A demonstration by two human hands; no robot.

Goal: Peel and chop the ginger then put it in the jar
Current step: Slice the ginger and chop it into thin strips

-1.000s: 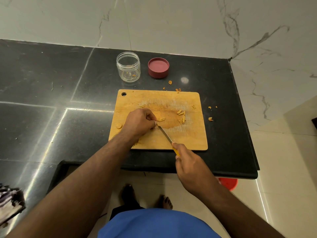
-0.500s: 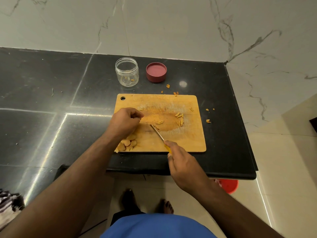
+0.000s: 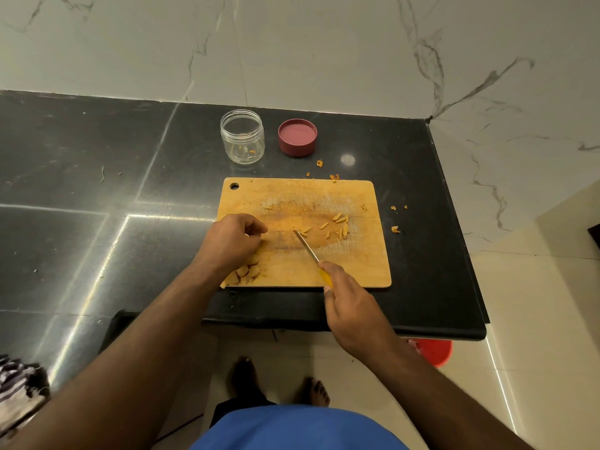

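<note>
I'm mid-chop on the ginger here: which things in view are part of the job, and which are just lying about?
Part of the job:
- yellow-handled knife in right hand
- wooden cutting board
- chopped ginger sticks
- ginger slices beside left hand
- clear plastic jar, open
- dark red round lid

Lying about:
- striped cloth
- red tub on floor
- scraps on black counter

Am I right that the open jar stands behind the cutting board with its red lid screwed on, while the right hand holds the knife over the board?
Not quite. In the head view the red lid is off, lying on the counter just to the right of the open jar. The rest holds: the jar stands behind the cutting board, and the right hand holds the knife over it.
</note>
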